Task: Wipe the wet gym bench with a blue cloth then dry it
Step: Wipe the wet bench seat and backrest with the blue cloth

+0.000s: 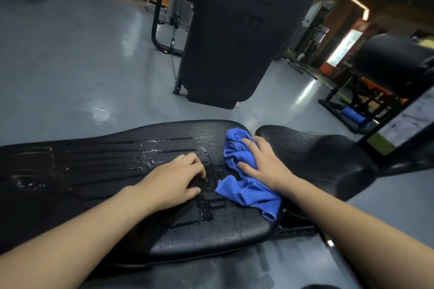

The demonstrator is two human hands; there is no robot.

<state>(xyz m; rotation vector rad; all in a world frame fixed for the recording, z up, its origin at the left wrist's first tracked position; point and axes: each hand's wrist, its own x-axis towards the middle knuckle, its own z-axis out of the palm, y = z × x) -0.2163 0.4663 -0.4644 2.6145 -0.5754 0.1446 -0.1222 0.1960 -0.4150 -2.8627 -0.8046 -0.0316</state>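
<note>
Black padded worktop (234, 230), streaked with water, lies under both hands. Crumpled blue cloth (244, 185) sits beneath the right hand (263, 166), whose spread fingers press it down. Left hand (173, 180) rests beside it, fingers loosely curled, holding nothing.

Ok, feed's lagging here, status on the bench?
Right hand presses blue cloth on the bench. Left hand braces bare pad. Water remains. Nothing blocking.
</note>
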